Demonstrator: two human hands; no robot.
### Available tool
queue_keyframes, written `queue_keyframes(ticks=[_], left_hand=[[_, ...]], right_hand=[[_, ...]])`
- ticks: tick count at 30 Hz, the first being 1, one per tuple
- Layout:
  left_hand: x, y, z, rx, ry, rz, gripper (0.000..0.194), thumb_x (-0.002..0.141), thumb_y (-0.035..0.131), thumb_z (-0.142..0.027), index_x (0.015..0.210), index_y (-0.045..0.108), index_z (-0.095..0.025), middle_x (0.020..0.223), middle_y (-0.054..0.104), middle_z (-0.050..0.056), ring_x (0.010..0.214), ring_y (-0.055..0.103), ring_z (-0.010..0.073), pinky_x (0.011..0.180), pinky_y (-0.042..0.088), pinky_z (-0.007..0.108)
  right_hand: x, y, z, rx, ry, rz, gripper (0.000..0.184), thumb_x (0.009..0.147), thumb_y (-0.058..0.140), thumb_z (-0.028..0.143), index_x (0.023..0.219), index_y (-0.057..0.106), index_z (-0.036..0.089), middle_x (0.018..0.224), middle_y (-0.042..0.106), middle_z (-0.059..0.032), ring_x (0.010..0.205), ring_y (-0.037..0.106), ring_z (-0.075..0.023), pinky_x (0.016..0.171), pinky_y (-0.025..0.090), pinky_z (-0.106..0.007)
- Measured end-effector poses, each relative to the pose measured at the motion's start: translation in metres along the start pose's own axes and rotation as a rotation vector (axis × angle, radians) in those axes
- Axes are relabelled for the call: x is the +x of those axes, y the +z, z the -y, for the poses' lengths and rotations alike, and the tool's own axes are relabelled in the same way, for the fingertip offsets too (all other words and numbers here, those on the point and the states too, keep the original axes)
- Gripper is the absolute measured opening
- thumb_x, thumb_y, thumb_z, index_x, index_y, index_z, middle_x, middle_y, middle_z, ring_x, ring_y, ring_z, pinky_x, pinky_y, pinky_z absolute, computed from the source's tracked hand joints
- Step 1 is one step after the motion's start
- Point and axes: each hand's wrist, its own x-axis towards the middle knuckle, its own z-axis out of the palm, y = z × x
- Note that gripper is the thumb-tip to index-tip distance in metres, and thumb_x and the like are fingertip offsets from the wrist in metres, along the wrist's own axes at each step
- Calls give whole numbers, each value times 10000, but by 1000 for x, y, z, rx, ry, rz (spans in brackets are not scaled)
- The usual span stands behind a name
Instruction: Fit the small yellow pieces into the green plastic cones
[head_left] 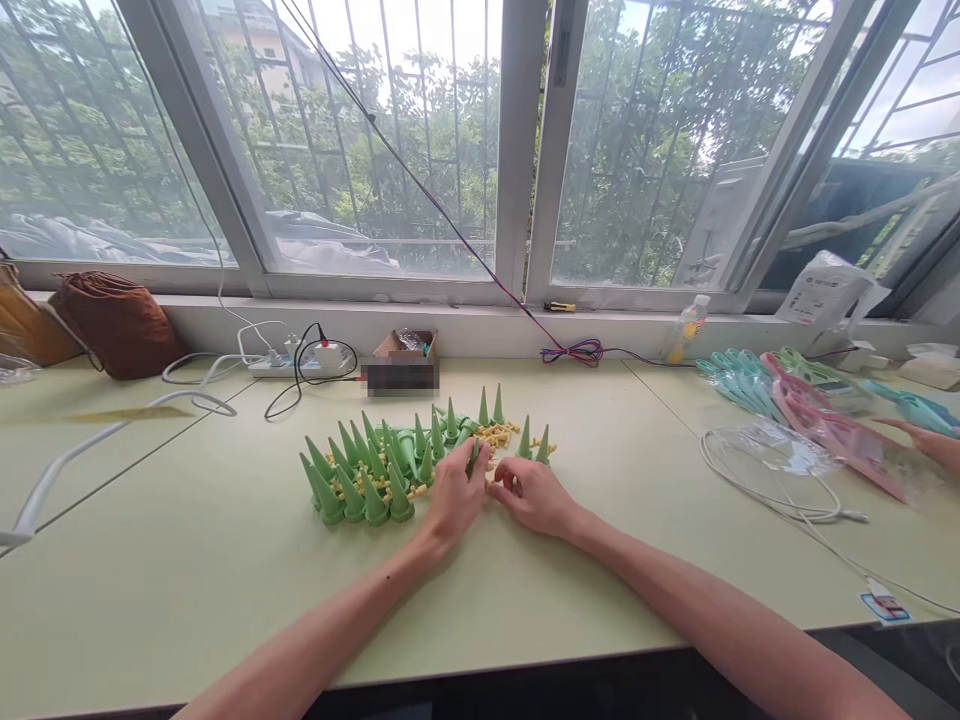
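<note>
The fingers (484,463) of the left hand (452,500) are closed around a slim green piece (472,458), mostly hidden by the hand. Its visible part runs lengthwise toward the far side, leaning slightly right; its full shape cannot be told.

The right hand (538,497) has its thumb and forefinger curled together at a small yellow piece (490,484), which lies just left of these fingers, in the narrow gap between the hands. The right hand is nearer to it, and the green piece is just beyond it to the left. Whether the right fingers grip it or only touch it, I cannot tell; the yellow piece is too small to show which way it points or how its long axis runs.

Just beyond the fingers, more yellow pieces (495,436) lie loosely heaped on the surface (570,610). To the left stands a dense cluster of green cones (375,503), most upright with tips up, a few leaning among them. Two further cones (542,447) stand close together, far and right of the heap.

Farther out are an open box (386,346), a coiled cable (577,351) and a bottle (682,332). Another person's hand (926,441) reaches in at the right edge, beside pink pieces (817,415).
</note>
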Motion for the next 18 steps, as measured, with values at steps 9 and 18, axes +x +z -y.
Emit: queue_keyframes(ticks=[9,18], left_hand=[[0,1,2,33,7,12,267,968,433,-371,835,564,-179,735,596,-6,641,507,135,647,410,249],[0,1,2,35,-8,33,268,964,435,-387,828,548,-184,742,608,-4,615,523,136,637,412,255]], right_hand=[[2,1,-3,-18,-2,-3,79,870,554,138,807,555,186,764,621,-7,615,516,-126,606,387,-237],[0,-2,1,28,12,4,74,876,568,157,942,576,192,717,608,18,584,515,-121,607,394,-233]])
